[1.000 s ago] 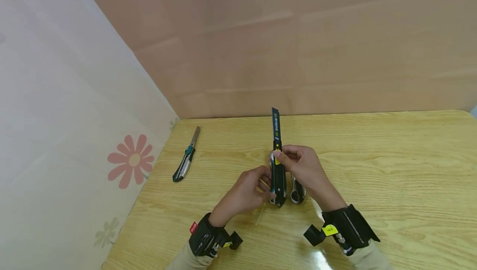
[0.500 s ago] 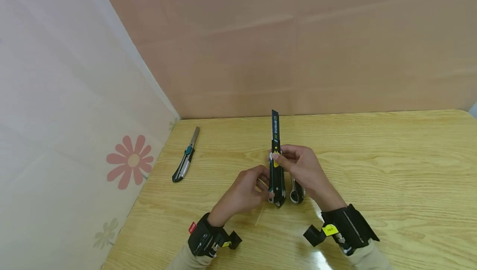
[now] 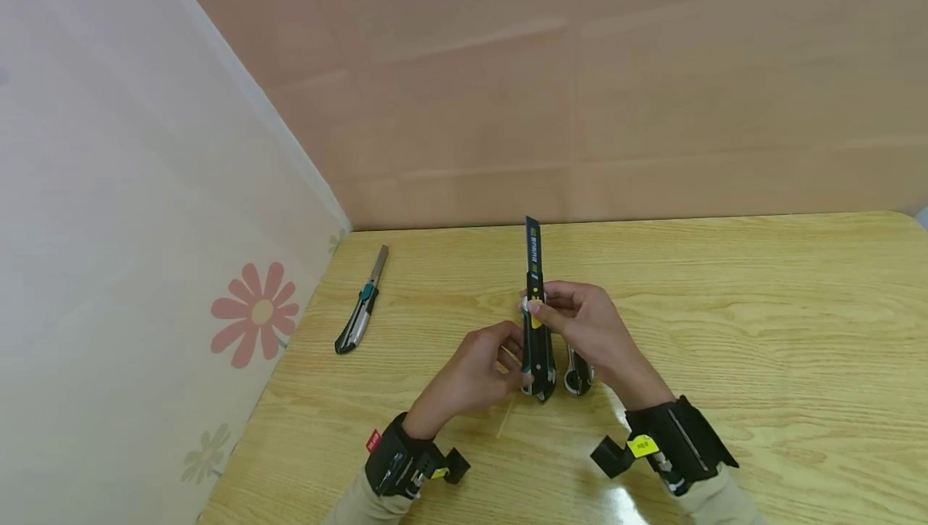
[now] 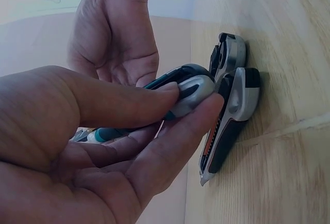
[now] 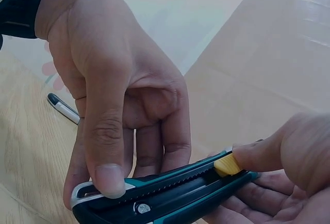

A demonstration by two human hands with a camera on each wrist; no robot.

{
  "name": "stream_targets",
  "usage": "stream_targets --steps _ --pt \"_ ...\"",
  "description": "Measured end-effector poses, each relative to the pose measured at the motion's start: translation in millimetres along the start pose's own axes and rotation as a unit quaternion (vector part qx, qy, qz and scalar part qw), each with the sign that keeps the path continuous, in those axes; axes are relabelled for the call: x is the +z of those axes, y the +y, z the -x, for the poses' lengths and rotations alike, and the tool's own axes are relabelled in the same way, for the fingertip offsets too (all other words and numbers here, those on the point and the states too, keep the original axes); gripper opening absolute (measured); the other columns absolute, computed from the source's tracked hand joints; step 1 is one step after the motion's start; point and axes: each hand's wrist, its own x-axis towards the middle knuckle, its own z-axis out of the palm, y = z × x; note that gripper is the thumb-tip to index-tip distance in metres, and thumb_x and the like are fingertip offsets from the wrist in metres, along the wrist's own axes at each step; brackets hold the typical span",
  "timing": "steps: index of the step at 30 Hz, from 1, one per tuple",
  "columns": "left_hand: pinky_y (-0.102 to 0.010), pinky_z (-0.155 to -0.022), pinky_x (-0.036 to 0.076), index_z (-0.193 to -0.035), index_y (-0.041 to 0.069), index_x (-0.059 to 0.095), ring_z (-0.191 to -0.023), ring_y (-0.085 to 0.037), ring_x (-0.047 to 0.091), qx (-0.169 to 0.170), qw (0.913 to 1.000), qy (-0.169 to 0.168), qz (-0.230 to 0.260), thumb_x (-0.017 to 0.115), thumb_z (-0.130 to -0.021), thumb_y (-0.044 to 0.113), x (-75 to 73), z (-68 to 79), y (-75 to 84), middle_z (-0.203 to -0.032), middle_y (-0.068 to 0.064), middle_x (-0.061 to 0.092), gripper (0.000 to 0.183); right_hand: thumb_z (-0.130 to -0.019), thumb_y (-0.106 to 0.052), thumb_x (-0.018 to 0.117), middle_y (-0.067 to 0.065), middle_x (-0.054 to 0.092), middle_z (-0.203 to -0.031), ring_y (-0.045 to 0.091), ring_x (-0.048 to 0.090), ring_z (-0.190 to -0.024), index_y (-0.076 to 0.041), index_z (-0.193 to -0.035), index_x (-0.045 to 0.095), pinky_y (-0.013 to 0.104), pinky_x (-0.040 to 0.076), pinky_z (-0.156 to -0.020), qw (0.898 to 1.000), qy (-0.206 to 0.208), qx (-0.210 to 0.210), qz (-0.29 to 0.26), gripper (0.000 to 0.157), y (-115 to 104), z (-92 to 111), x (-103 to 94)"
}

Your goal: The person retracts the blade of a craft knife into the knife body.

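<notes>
A large black and teal utility knife (image 3: 539, 356) is held up between both hands, its long dark printed blade (image 3: 533, 247) extended and pointing away. My right hand (image 3: 590, 324) grips it near the front, the thumb on the yellow slider (image 5: 227, 165). The left hand (image 3: 478, 368) pinches the silver rear end of the handle between thumb and index finger, as the left wrist view shows close up. Just behind the held knife, a silver and black utility knife (image 4: 227, 126) lies on the table, mostly hidden in the head view.
Beside it lies another silver and black knife (image 3: 578, 370), its front hidden by the right hand. A third utility knife (image 3: 358, 316) rests at the table's left, blade out. A thin pale strip (image 3: 505, 418) lies below the left hand. A brown-covered wall (image 3: 464, 106) borders the wooden table (image 3: 761, 332).
The right thumb and yellow slider have shifted slightly toward the handle's rear, and the blade tip stands a little lower. The left hand keeps its pinch.
</notes>
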Motion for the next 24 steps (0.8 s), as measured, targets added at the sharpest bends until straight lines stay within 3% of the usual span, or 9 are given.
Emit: stream_targets --steps 17,24 --pt "-0.023 -0.071 0.058 -0.118 0.004 0.064 -0.085 -0.011 0.068 -0.010 0.9999 -0.003 -0.008 0.076 -0.089 -0.005 -0.5 -1.3 3.9 -0.101 -0.002 0.066 0.033 -0.100 -0.013 0.069 0.016 0.072 -0.120 0.027 0.069 -0.110 0.001 -0.130 0.067 0.030 0.055 -0.091 1.000 -0.010 0.003 0.015 0.033 1.6 -0.3 -5.0" --pt "-0.024 -0.072 0.058 -0.120 0.005 0.064 -0.086 -0.010 0.068 -0.011 0.9999 0.003 -0.012 0.075 -0.090 -0.004 -2.4 0.2 7.6 -0.103 -0.002 0.066 0.033 -0.100 -0.022 0.071 0.014 0.072 -0.121 0.026 0.069 -0.111 0.000 -0.132 0.066 0.040 0.054 -0.098 1.000 -0.007 0.020 -0.001 0.040 2.2 -1.2 -6.0"
